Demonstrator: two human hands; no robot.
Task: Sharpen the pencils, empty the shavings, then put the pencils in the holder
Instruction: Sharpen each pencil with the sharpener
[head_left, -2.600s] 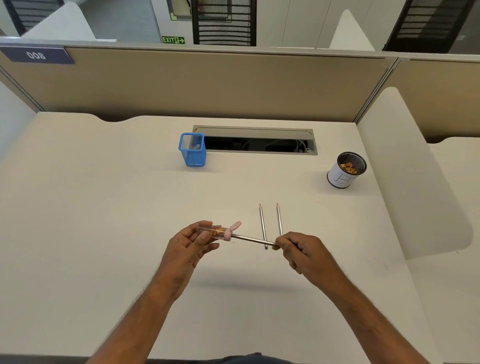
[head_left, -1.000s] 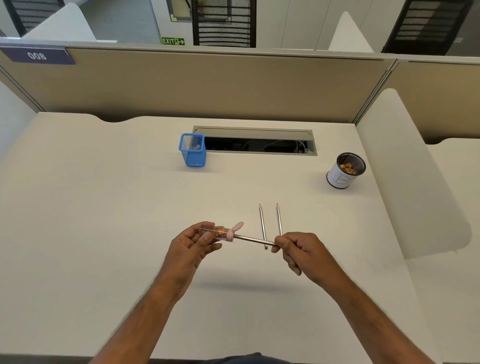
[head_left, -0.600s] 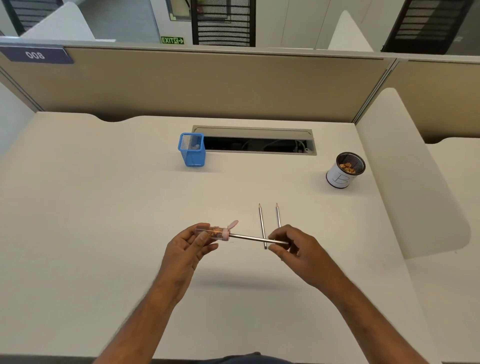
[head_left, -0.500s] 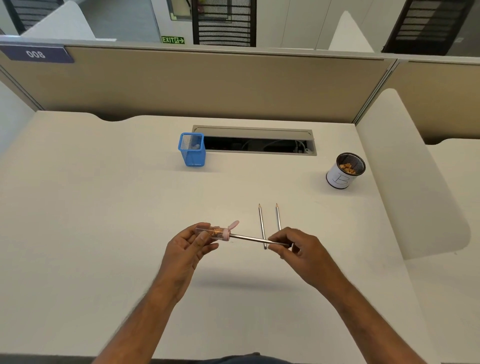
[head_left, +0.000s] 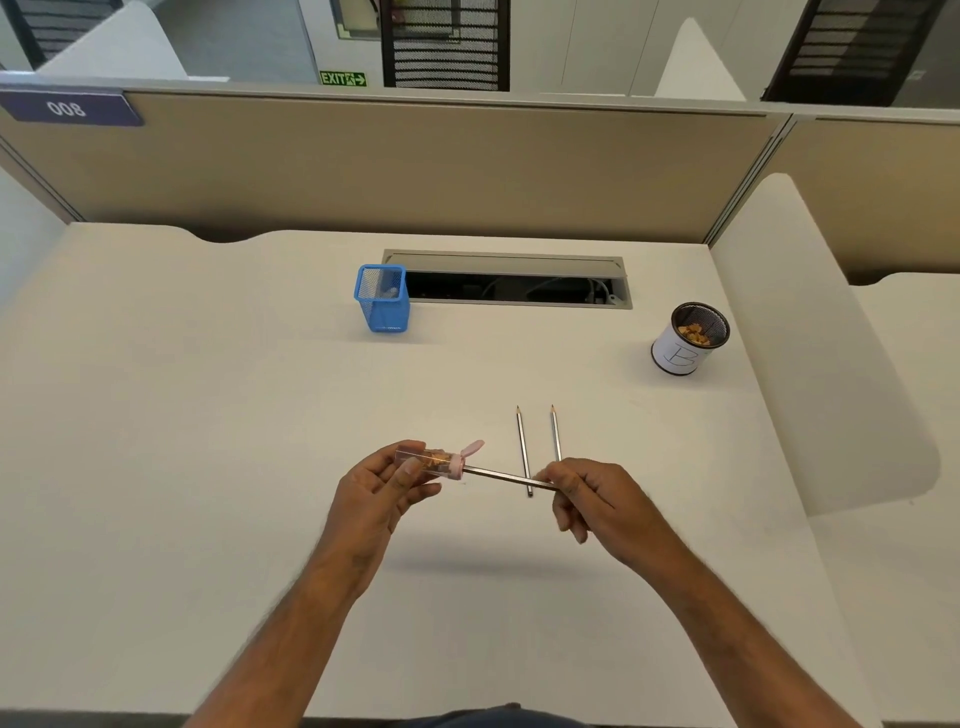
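Observation:
My left hand (head_left: 382, 491) grips a clear tube sharpener (head_left: 431, 461) with a pink cap; orange shavings show inside it. A grey pencil (head_left: 506, 475) has its tip in the sharpener, and my right hand (head_left: 587, 496) pinches its other end. Both hands hover above the desk. Two more grey pencils (head_left: 522, 447) (head_left: 555, 434) lie side by side on the desk just behind, points facing away. A blue mesh holder (head_left: 383, 299) stands at the back left. A white cup (head_left: 685, 340) with shavings in it stands at the back right.
An open cable slot (head_left: 511, 283) runs along the desk's back, right of the blue holder. A beige partition (head_left: 415, 161) closes off the far edge. A white divider panel (head_left: 810, 358) borders the desk (head_left: 208, 441) on the right.
My right hand has shifted its fingers on the pencil's end, rolling it in the sharpener. The left hand and the sharpener stay almost where they were.

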